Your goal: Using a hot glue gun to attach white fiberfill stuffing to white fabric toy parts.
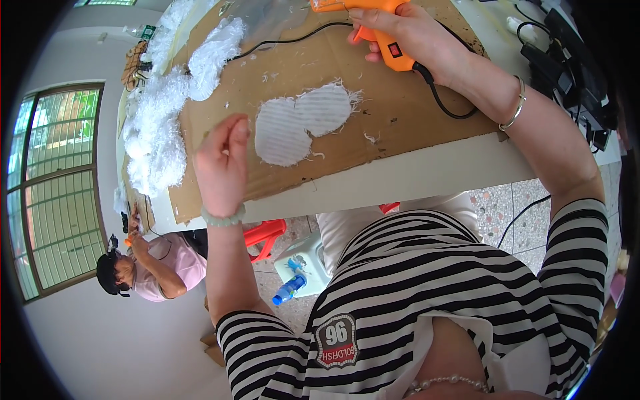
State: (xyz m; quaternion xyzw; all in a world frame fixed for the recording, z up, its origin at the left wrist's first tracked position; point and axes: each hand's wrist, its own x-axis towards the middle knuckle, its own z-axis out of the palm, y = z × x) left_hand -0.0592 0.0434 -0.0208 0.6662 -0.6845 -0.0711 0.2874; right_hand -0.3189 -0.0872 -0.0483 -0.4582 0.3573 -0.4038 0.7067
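My right hand is wrapped round the handle of an orange glue gun at the far side of the cardboard, its nozzle to the left. A black cord runs from the handle's base. Lower left, my left hand is raised at the cardboard's near part, fingers curled and pressed together; whatever they might hold cannot be made out. Beside it lies a white ribbed piece of fabric, curved, with a notch and a frayed, fuzzy edge. Neither hand seems to touch this piece.
A brown cardboard sheet covers much of the white table. Fluffy white material is heaped at the left. Black devices and cables crowd the right. Below stands a pale stool with a blue bottle. A co-worker sits left.
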